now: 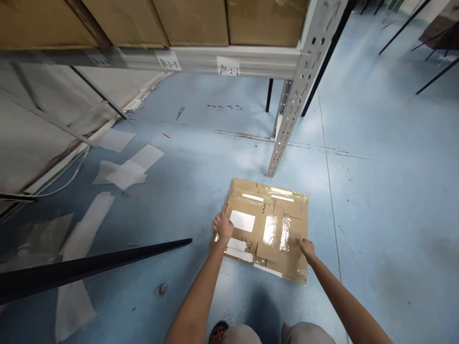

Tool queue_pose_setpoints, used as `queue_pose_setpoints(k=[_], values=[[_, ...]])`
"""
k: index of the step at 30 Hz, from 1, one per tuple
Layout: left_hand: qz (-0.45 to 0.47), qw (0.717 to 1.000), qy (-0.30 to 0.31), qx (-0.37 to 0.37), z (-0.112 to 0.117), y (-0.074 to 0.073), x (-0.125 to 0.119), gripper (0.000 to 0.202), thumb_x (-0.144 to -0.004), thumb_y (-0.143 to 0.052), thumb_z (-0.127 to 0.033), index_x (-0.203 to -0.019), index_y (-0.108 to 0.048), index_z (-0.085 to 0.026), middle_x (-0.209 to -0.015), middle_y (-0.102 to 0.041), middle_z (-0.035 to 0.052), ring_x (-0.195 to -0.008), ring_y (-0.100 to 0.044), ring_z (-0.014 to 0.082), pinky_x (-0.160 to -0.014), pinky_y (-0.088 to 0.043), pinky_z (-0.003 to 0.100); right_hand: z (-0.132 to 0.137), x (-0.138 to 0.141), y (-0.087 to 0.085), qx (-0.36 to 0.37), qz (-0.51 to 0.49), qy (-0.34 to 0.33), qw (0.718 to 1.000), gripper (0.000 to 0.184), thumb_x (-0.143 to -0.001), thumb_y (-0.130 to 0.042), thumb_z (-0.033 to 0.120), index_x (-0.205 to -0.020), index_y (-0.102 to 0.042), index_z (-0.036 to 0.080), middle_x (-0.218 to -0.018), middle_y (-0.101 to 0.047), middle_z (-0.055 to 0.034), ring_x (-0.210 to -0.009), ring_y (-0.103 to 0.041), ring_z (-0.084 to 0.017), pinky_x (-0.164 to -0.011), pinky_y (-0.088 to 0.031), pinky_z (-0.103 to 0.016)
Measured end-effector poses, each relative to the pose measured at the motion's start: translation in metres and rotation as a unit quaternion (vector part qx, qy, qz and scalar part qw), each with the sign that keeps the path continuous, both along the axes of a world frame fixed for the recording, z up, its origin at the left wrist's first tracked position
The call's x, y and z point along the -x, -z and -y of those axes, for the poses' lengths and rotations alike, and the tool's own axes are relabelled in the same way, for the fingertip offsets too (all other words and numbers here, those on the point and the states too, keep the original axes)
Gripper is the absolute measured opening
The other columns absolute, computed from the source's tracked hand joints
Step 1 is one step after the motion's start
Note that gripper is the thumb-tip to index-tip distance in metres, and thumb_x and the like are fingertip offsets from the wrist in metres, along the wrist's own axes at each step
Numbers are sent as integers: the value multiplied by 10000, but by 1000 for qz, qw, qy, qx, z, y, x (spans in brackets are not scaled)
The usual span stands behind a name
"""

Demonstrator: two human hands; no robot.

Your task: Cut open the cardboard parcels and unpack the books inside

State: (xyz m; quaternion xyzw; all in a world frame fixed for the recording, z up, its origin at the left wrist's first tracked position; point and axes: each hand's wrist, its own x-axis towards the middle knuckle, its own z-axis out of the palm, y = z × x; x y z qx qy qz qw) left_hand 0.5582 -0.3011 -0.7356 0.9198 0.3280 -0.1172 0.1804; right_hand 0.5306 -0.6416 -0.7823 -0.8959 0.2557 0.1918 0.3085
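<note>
Cardboard, brown, flattened and patched with shiny clear tape [261, 230], is down on the pale blue floor [376, 205], far edge just shy of a grey perforated metal shelf post [287, 119]. Bare left hand [223, 226] is clamped round its left edge and the bare right hand [307, 248] has the right edge, thumb on top; loose white paper sheets [125, 176] litter the left side.

The flat brown cardboard pile [261, 229] lies on the blue floor [369, 200], just near the bottom of the metal shelf post [283, 134]. It looks almost square and sits a bit crooked. White paper labels [242, 221] and shiny clear tape [285, 234] are stuck on top. Some dark writing [250, 245] shows near one label. The edges look rough and uneven.
</note>
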Motion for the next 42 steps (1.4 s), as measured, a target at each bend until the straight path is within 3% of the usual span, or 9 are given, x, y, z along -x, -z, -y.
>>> queue_pose_setpoints(k=[5,11,18,25,29,32,35,38,42], values=[[-7,1000,0,4,10,-63,11,521,-795,-478,-89,-1304,-435,-190,-1340,-453,143,-1250,-415,262,-1018,-311,407,-6,-32,-66,-8,16,-19,1000,389,-713,-463,334,-931,-695,111,-943,-678,-193,-965,-632,-307,-845,-461,-410],[-39,996,-32,68,44,-157,64,566,-748,-513,-57,-1297,-440,-175,-1330,-467,128,-1250,-418,245,-1022,-299,372,-62,-37,-179,-68,60,-109,990,478,-693,-424,358,-989,-680,83,-1042,-655,-209,-899,-660,-288,-821,-496,-391],[-46,974,-108,195,74,-318,153,604,-695,-505,-10,-1277,-456,-160,-1310,-475,104,-1249,-416,215,-1026,-290,317,-157,37,-341,-211,117,-226,944,504,-690,-443,497,-923,-692,126,-993,-653,-177,-789,-674,-254,-759,-540,-381],[-48,938,-271,210,52,-486,256,520,-728,-476,-31,-1227,-470,-178,-1291,-475,87,-1239,-426,212,-1011,-291,330,-229,111,-522,-290,128,-384,867,433,-782,-472,505,-984,-695,193,-1060,-665,-133,-954,-645,-254,-804,-541,-377],[-3,905,-370,209,34,-559,324,458,-773,-448,-84,-1223,-449,-173,-1291,-479,96,-1229,-444,200,-978,-326,306,-266,157,-602,-304,109,-490,810,418,-809,-468,484,-1019,-692,200,-1096,-657,-124,-1037,-616,-258,-901,-502,-414],[33,869,-455,190,19,-597,374,394,-803,-448,-129,-1194,-442,-179,-1278,-488,104,-1212,-464,191,-959,-353,291,-302,198,-641,-314,93,-551,767,408,-808,-460,466,-1009,-692,197,-1085,-652,-127,-1035,-616,-260,-914,-496,-420],[90,836,-517,159,2,-624,420,357,-796,-486,-147,-1149,-449,-175,-1216,-519,106,-1186,-488,183,-959,-369,269,-344,243,-667,-324,84,-604,723,401,-814,-439,436,-1014,-683,189,-1064,-646,-134,-963,-636,-254,-863,-518,-419],[160,808,-557,103,-24,-643,465,317,-785,-500,-155,-1100,-465,-164,-1113,-553,103,-1107,-543,189,-906,-421,271,-388,284,-683,-318,84,-645,689,375,-809,-431,384,-1020,-671,187,-1055,-639,-127,-925,-636,-244,-852,-518,-422],[185,780,-596,39,-79,-658,528,266,-824,-464,-195,-1088,-478,-164,-1086,-555,104,-1075,-552,202,-926,-429,319,-443,326,-690,-299,83,-671,673,359,-802,-426,311,-1038,-656,170,-1051,-622,-121,-966,-615,-233,-877,-502,-393]])
